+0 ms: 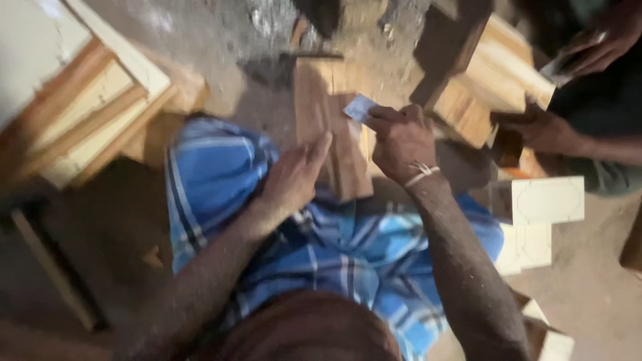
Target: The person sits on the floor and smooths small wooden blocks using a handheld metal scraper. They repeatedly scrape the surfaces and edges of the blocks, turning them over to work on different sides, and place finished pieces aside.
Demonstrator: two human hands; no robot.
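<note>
Wood plank [334, 127] rough, matt.

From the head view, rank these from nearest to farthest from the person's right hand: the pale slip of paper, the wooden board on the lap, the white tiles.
1. Pale slip of paper: pinched in the right hand.
2. Wooden board: just left of that hand, under the left hand.
3. White tiles: off to the right, on the floor.
</note>
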